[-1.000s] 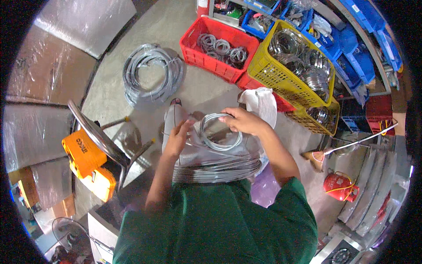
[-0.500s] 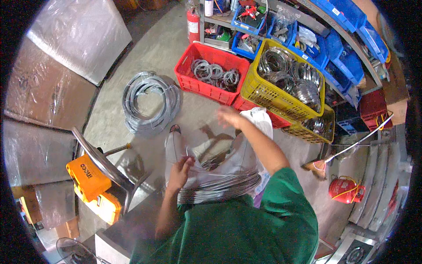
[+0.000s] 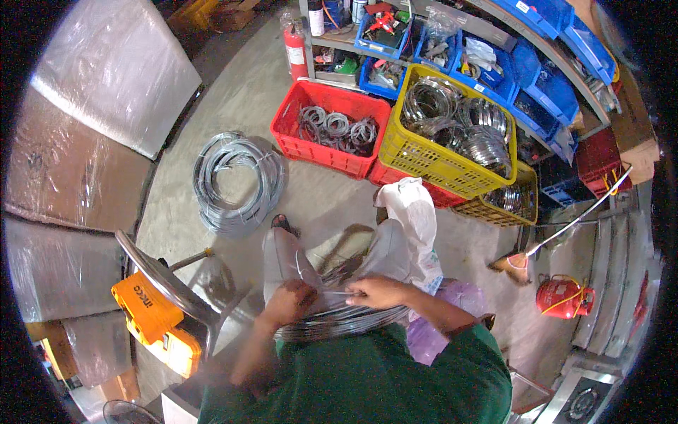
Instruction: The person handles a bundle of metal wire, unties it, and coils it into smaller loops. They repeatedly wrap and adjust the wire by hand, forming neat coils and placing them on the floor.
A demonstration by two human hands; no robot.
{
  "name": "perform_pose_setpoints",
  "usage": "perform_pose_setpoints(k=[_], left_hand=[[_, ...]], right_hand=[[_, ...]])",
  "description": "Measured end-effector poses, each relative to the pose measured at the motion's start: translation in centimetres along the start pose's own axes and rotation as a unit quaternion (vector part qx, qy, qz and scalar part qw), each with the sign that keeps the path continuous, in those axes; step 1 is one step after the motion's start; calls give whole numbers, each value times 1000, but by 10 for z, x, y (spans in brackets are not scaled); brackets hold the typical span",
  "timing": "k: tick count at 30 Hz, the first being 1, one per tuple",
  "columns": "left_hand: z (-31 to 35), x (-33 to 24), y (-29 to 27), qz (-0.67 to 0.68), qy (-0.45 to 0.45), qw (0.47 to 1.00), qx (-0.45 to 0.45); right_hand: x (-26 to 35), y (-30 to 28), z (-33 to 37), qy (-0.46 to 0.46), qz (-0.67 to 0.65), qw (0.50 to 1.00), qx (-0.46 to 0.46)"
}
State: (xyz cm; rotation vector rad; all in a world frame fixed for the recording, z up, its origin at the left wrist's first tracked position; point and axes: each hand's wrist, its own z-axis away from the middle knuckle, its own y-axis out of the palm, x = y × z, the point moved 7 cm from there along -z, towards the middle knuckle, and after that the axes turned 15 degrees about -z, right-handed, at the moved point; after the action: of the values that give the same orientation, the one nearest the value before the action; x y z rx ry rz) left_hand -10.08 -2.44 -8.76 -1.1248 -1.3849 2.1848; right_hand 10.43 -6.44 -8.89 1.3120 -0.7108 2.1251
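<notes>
A coil of grey metal wire (image 3: 342,326) lies across my lap, its near side against my green shirt. Above it, a short length of thin wire (image 3: 335,292) stretches between my two hands. My left hand (image 3: 291,302) is closed at one end of that length, slightly blurred. My right hand (image 3: 381,291) pinches the other end between thumb and fingers. A thin pale strand also rises from near my left hand over my knee. A white sack (image 3: 411,212) stands beside my right knee, with a purple plastic bag (image 3: 445,318) nearer to me.
Another large wire coil (image 3: 239,184) lies on the floor ahead left. A red crate (image 3: 328,160) and a yellow crate (image 3: 445,166) hold smaller coils. Left stand a bent metal tube frame (image 3: 166,272) and an orange case (image 3: 145,300). To the right are a broom (image 3: 514,267) and a red cylinder (image 3: 563,297).
My right hand has come down and back from near the crates to meet my left hand above the coil. A short wire length now spans the hands. The view has shifted slightly.
</notes>
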Motion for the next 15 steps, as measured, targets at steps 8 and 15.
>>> perform_pose_setpoints(k=[8,15], left_hand=[[-3,-25,-1,44,50,987,149],[-6,-43,-35,38,28,995,87]], right_hand=[[10,12,30,-111,26,990,-78],[46,-4,40,-172,235,932,-215]])
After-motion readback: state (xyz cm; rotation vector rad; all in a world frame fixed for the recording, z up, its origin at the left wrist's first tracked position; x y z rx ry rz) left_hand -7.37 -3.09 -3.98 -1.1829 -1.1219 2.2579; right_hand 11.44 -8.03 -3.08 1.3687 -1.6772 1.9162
